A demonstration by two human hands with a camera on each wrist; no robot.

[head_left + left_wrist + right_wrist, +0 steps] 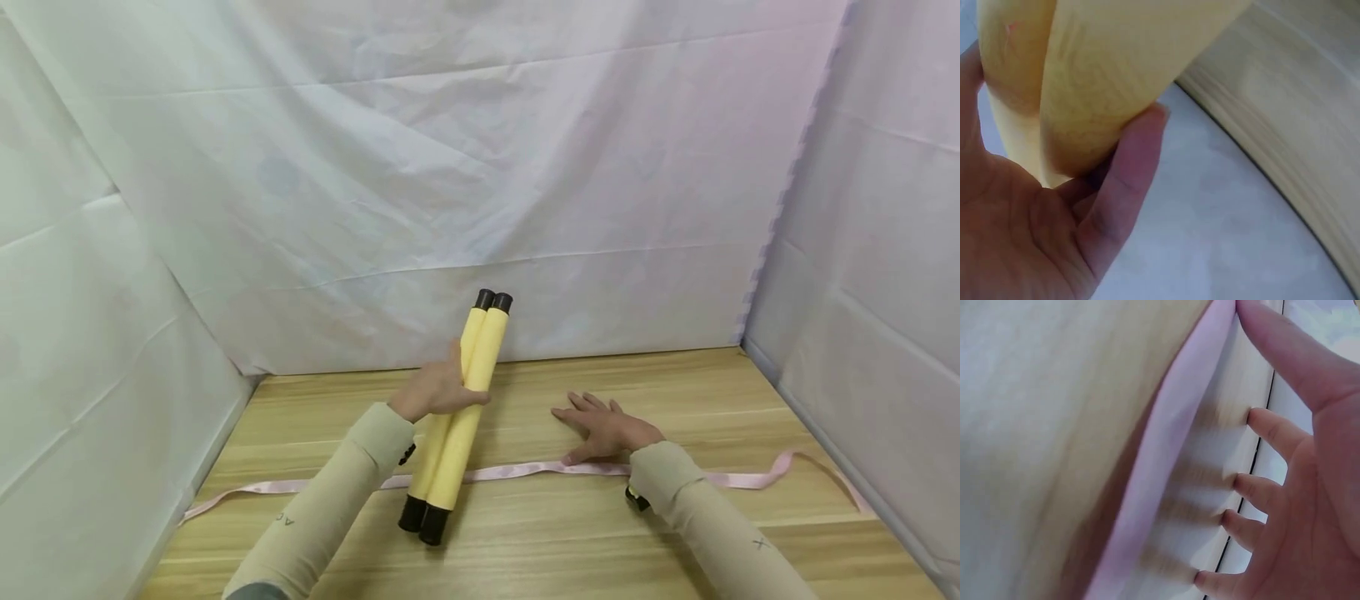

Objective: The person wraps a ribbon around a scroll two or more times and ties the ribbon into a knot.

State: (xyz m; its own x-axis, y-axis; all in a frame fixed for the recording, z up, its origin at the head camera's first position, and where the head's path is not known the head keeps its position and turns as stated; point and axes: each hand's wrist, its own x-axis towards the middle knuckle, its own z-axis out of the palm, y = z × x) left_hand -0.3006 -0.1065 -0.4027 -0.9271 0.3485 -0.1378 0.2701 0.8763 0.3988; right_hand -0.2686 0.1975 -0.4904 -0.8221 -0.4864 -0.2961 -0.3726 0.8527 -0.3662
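Note:
Two yellow tubes with black end caps (467, 404) lie side by side, tilted with their far ends up. My left hand (438, 390) grips the pair around the middle; in the left wrist view its thumb and fingers curl about the yellow tubes (1100, 75). A long pink ribbon (517, 472) runs across the table, passing behind the tubes' lower part. My right hand (603, 429) is spread with its fingertips down at the table, thumb at the ribbon's edge. The right wrist view shows the pink ribbon (1154, 462) beside the spread fingers (1272, 431).
The wood-grain table (600, 550) ends at a white cloth backdrop (615, 308). White cloth walls stand at the left (82, 333) and right (862, 275). The ribbon's right end curls up off the table.

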